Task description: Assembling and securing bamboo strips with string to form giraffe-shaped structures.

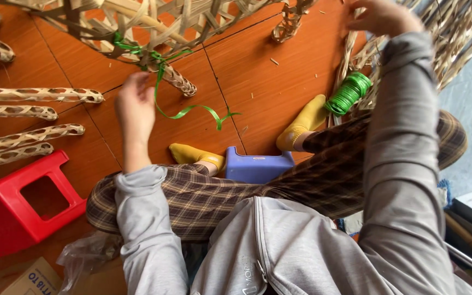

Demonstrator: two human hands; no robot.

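Note:
A large open-weave bamboo basket (137, 24) lies on the orange tiled floor at the top of the head view. A green plastic strap (162, 82) is knotted on its rim, and its loose tail curls down over the floor. My left hand (135, 106) is just below that knot, fingers pinched on the strap. My right hand (381, 16) is raised at the top right, on the bamboo strips there; its grip is partly cut off by the frame edge. A coil of green strap (349, 92) rests beside my right foot.
Several woven bamboo tubes (28, 117) lie at the left. A red plastic stool (23, 205) stands at lower left, a blue stool (258, 164) under my legs. Loose bamboo strips (460, 33) pile at upper right. A cardboard box (34, 281) sits at the bottom edge.

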